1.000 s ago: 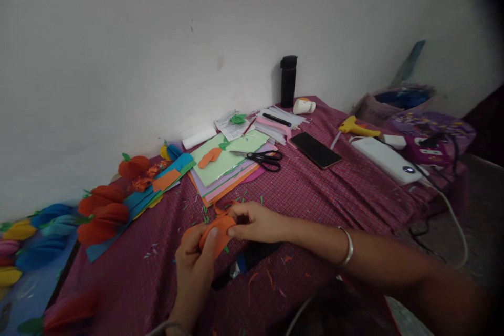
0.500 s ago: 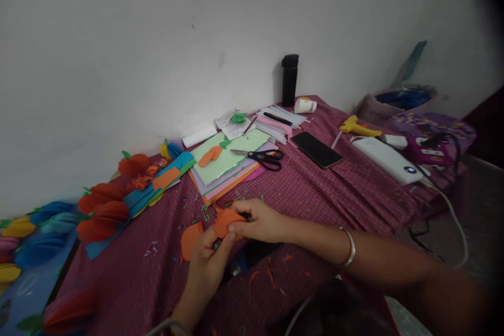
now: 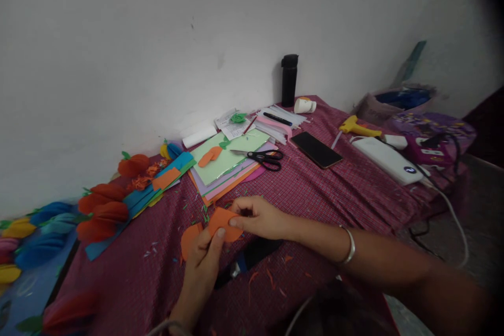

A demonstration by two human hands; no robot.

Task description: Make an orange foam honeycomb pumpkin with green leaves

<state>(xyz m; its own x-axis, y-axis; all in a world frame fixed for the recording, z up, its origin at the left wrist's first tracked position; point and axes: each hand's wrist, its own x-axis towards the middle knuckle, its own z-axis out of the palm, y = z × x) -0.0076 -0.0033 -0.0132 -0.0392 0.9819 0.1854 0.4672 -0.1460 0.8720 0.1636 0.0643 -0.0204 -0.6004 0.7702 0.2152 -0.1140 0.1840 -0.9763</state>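
Observation:
My left hand [image 3: 202, 268] and my right hand [image 3: 260, 216] both pinch an orange paper cut-out [image 3: 223, 222] low over the maroon checked cloth [image 3: 315, 194]. The left thumb presses on its lower edge; the right thumb and fingers grip its right side. A second orange paper piece [image 3: 189, 239] lies flat on the cloth just left of my left hand. A silver bangle [image 3: 348, 245] sits on my right wrist. A dark object [image 3: 252, 254] lies under my right forearm.
Behind my hands lie a stack of coloured paper sheets [image 3: 228, 165], black scissors [image 3: 262, 157], a phone [image 3: 315, 149], a yellow glue gun [image 3: 356, 127], a white power bank [image 3: 388, 160] and a black bottle [image 3: 289, 80]. Folded paper fruits [image 3: 102, 210] line the left edge. Paper scraps litter the cloth.
One orange piece has been left on the cloth at the left. The other piece has been turned and flattened between both hands, slightly farther from me.

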